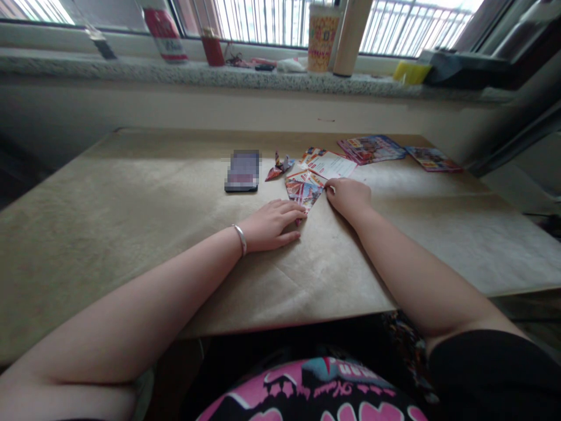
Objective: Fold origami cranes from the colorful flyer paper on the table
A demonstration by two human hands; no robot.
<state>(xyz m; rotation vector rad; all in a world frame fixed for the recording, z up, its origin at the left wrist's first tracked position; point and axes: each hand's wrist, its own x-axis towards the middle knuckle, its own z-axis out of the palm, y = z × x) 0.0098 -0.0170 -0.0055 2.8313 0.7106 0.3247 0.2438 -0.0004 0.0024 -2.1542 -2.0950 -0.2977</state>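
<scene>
A partly folded sheet of colourful printed paper (305, 190) lies on the table, kite-shaped with its narrow end toward me. My left hand (275, 225) lies flat with fingers stretched out, the fingertips resting on the paper's lower left part. At the paper's right corner, my right hand (349, 197) pinches the edge between thumb and forefinger. Just beyond the paper stands a folded paper crane (280, 168). Left of the crane lies a phone (242, 171), its screen blurred out.
Printed leaflets (333, 164) lie behind the paper, with a stack of colourful sheets (372, 148) and another small pile (433, 158) farther right. On the windowsill (131, 69) stand a red can (165, 35), a patterned cup (323, 40) and a yellow object (412, 73).
</scene>
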